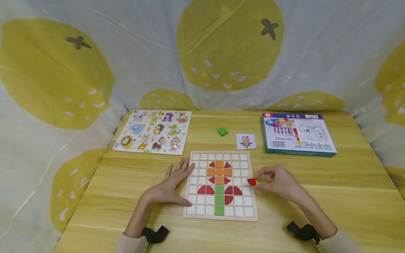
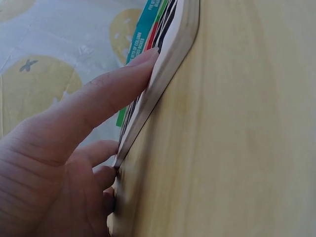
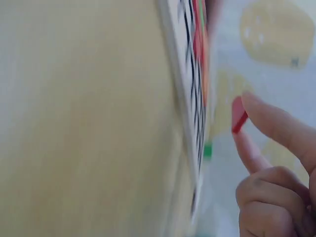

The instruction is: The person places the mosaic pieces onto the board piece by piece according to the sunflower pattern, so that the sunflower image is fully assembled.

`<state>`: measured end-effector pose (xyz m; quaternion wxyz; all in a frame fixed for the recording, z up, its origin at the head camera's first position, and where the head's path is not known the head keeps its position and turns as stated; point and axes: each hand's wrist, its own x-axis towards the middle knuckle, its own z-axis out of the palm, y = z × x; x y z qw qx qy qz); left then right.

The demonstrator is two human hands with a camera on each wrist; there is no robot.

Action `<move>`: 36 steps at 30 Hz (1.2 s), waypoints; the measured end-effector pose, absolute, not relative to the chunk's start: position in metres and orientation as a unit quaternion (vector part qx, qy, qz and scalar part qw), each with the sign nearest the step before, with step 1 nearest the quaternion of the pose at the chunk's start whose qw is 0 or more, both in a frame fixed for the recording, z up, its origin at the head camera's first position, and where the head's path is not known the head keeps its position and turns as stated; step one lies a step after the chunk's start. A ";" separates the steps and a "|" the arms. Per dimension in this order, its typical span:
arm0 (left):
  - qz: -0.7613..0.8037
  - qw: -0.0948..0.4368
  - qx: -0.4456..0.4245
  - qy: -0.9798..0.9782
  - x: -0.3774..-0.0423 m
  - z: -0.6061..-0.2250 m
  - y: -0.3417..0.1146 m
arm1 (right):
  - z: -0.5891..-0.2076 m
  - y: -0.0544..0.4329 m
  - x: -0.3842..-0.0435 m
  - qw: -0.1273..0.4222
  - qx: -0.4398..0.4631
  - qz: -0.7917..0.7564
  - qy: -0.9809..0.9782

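A wooden grid board (image 1: 250,211) lies on the table with red, orange and green pieces set in a flower-like pattern. My left hand (image 1: 167,186) rests at the board's left side, fingers spread, thumb and fingertips on its edge; the left wrist view shows the thumb (image 2: 108,94) on the rim. Between thumb and index finger, my right hand (image 1: 280,182) pinches a red quarter-circle piece (image 1: 251,182) over the board's right edge. That red piece (image 3: 239,114) also shows in the right wrist view, raised above the board. A small pattern card (image 1: 246,141) lies behind the board.
Green square blocks (image 1: 223,131) sit behind the board. An animal picture puzzle (image 1: 152,131) lies at the back left, and a flat bead-set box (image 1: 299,135) at the back right. A curtain with yellow fruit prints (image 1: 231,45) hangs behind the table.
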<state>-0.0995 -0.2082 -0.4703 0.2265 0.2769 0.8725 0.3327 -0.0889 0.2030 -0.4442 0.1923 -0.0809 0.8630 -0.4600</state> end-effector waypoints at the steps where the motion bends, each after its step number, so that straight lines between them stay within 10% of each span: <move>1: 0.333 0.227 0.277 0.872 -0.099 -0.470 -0.208 | -0.443 0.193 -0.087 0.195 -0.087 -0.463 0.860; 15: 0.329 0.230 0.276 0.873 -0.099 -0.470 -0.206 | -0.448 0.082 -0.068 0.197 -0.167 -0.423 0.869; 36: 0.324 0.221 0.280 0.876 -0.099 -0.470 -0.208 | -0.454 0.071 -0.071 0.194 -0.177 -0.417 0.870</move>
